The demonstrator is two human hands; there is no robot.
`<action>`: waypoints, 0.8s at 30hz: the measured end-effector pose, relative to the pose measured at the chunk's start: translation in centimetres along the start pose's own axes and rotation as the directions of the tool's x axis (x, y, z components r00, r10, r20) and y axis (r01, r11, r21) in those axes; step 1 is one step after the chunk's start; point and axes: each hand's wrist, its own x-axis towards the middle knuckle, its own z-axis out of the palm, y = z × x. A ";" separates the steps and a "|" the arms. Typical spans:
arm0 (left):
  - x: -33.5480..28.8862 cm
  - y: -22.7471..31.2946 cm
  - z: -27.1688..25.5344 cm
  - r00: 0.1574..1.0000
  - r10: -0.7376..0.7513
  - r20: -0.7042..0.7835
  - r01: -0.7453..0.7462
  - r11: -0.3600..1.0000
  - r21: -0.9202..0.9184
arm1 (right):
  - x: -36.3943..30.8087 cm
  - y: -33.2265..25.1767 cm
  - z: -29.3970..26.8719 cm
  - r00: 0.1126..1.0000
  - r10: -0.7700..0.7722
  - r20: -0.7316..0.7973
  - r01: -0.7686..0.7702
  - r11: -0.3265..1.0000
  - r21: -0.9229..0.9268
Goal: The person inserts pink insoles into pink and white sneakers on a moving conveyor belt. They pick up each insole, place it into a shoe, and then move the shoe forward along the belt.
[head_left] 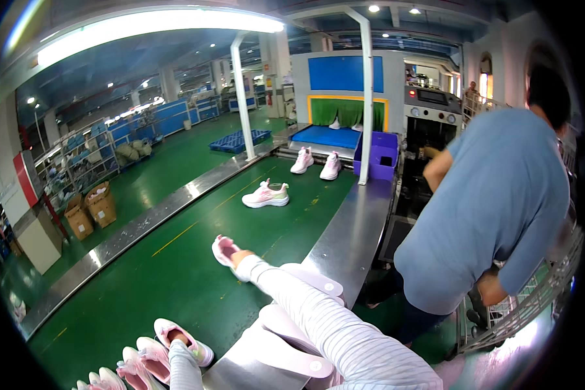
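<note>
Striped sleeves (328, 322), pale-pink, white-soled shoes (222, 252) at left hand (179, 337) and right hand (242, 256), grips unclear

I'm standing in a shoe factory: pink sneakers (265, 195) along a green conveyor (188, 250), a curtained machine (344, 73) at the conveyor's far end, cartons (103, 208) off its left.

The widest free room is the bare green belt (143, 279) at centre left of the frame, where a hand could pass between the row of shoes (136, 369) at lower left and the metal rail (192, 192). Toward upper centre, a lone pink shoe (265, 195), a pair (302, 161), a white post (366, 97) and a purple bin (380, 156) obstruct. The right forearm (318, 312) and insoles (266, 354) block lower centre; a co-worker (487, 208) fills the right.
</note>
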 end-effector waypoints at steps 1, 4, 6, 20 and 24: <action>0.2 0.0 0.1 1.000 0.005 0.007 -0.006 1.000 0.014 | -0.6 -1.5 0.0 0.998 -0.057 0.021 0.057 0.998 0.005; 0.7 -0.4 0.4 0.998 0.028 0.050 -0.030 0.998 0.046 | -4.5 -6.9 -0.1 0.949 -0.283 0.135 0.281 0.959 0.034; 0.9 -1.1 0.8 0.991 0.064 0.118 -0.074 0.994 0.077 | -8.6 -9.8 -0.5 0.868 -0.427 0.253 0.423 0.903 0.075; 0.7 -4.8 5.1 0.590 0.270 0.761 -0.445 0.895 0.027 | -31.1 1.9 -7.2 0.833 -0.546 -0.086 0.549 0.835 0.015; 0.1 -2.6 4.5 0.653 0.315 0.689 -0.448 0.894 0.016 | -33.2 4.9 -4.5 0.918 -0.344 -0.196 0.301 0.928 -0.219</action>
